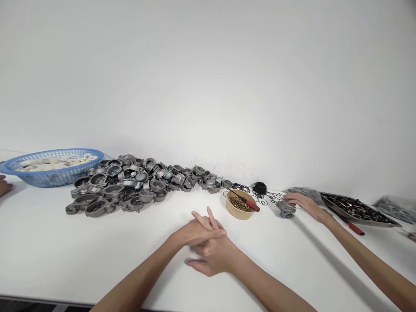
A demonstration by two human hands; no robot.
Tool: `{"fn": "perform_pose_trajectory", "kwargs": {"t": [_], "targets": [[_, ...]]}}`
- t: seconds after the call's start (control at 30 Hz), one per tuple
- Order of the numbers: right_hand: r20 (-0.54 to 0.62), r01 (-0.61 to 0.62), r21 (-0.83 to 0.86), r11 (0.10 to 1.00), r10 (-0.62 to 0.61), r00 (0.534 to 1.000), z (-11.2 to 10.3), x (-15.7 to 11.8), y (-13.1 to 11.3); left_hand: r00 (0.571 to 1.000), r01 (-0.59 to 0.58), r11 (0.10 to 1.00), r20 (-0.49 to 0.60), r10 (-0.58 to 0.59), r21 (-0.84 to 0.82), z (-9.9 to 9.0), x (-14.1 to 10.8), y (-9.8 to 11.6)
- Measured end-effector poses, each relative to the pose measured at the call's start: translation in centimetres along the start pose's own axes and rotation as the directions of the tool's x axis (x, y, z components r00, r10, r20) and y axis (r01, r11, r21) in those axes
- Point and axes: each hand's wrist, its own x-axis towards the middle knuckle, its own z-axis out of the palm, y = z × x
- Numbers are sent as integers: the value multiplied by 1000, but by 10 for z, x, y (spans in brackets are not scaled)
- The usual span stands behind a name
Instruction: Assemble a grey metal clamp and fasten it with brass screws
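Observation:
Above the white table, my left hand [195, 232] and my right hand [217, 252] are clasped together. Their fingers interlace, with a few fingertips sticking up. Both are closed on each other, and no object shows between them. Just beyond them stands a tan paper bowl [239, 213] filled with small brass-coloured screws [241, 203]. A screwdriver with a red handle [252, 206] rests across its rim. To the left, grey metal housings [112, 190] with round openings lie in a long heap.
A blue plastic basket [55, 177] of white parts stands at the left, near a person's hand [4, 186]. On the right, another person's hand [303, 204] touches a metal housing [286, 209]. Black rings [260, 188] and a tray of dark parts [357, 208] lie beyond.

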Motion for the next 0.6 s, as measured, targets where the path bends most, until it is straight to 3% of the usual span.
{"fn": "perform_pose_trajectory", "kwargs": {"t": [0.13, 0.37, 0.6], "targets": [[112, 101, 4, 995, -100, 989, 3, 8, -7, 995, 80, 993, -58, -75, 83, 7, 1, -4], [231, -25, -4, 1000, 25, 973, 1, 10, -3, 993, 58, 998, -102, -61, -35, 12, 5, -13], [159, 50, 86, 995, -63, 985, 3, 13, -1, 968, 106, 992, -235, -87, 69, 17, 9, -11]]}}
